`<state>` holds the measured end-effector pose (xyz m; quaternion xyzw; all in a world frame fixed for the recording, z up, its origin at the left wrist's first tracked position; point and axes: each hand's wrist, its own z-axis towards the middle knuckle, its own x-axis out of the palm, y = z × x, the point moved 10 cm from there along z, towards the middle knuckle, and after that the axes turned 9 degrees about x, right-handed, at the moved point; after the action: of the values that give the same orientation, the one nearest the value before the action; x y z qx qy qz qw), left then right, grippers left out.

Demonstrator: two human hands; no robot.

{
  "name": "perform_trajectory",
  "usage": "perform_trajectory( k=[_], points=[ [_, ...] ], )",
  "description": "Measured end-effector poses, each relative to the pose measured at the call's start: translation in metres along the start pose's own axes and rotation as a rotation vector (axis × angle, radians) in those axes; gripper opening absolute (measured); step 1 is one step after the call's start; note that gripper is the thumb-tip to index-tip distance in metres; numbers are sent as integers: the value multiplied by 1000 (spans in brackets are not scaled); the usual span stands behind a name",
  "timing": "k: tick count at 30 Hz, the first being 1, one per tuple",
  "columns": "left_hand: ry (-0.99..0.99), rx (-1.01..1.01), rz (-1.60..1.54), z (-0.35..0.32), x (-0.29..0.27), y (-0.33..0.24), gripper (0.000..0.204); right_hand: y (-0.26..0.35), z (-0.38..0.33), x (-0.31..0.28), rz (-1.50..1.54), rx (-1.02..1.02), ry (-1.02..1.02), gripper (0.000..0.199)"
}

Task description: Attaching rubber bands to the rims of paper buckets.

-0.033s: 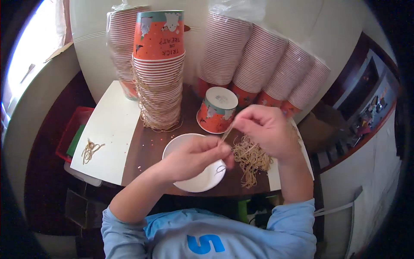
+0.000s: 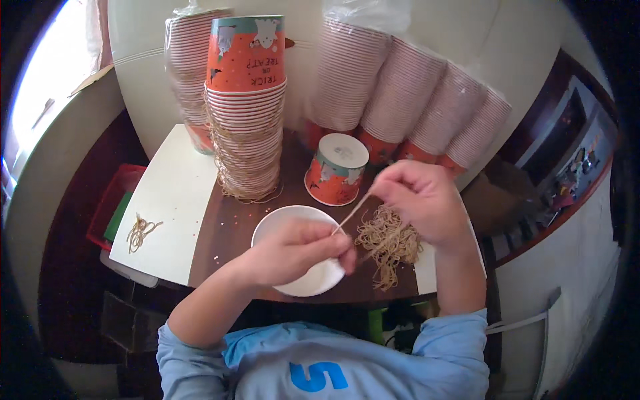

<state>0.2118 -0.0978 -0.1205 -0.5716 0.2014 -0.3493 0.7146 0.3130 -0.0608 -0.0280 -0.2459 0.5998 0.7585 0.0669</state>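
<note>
A thin tan string [image 2: 352, 213] is stretched between my hands, slanting up to the right. My left hand [image 2: 300, 245] pinches its lower end over a white-lined paper tub [image 2: 312, 287], which stands with its mouth up. Higher and to the right, my right hand [image 2: 421, 199] pinches the other end between thumb and fingers. Under the right hand lies a tangled heap of tan strings [image 2: 387, 241]. Just beyond both hands, an orange and green paper tub [image 2: 335, 177] rests upside down. My left hand hides part of the white-lined tub.
A tall stack of upturned orange tubs [image 2: 245, 67], with strings hanging round its rims, stands at the back left. Plastic-wrapped tub stacks [image 2: 347, 73] lean along the wall. A small string bunch [image 2: 141, 232] lies on the table's left side, beside a red crate [image 2: 120, 183].
My hands have drawn slightly apart, and a longer piece of string shows between them. The loose string end that hung below my left hand no longer shows.
</note>
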Motion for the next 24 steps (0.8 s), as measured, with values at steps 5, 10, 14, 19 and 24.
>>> perform_trajectory(
  k=[5, 10, 14, 19, 24],
  points=[
    [-59, -104, -127, -66, -17, 14, 32, -26, -27, -44, 258, 107, 0, 10],
    [-135, -67, -66, -83, -24, -1, 32, -56, -49, -25, 74, 231, 177, 14],
    [-81, -229, -37, -78, -15, 14, 33, -24, -42, 24, -364, -175, 244, 48],
    [20, -377, -30, -59, 3, 26, 33, -33, -56, 114, 150, -30, 502, 72],
    [61, -406, -20, -64, 1, 36, 34, -32, -59, 127, 21, -28, 447, 45]
  ],
)
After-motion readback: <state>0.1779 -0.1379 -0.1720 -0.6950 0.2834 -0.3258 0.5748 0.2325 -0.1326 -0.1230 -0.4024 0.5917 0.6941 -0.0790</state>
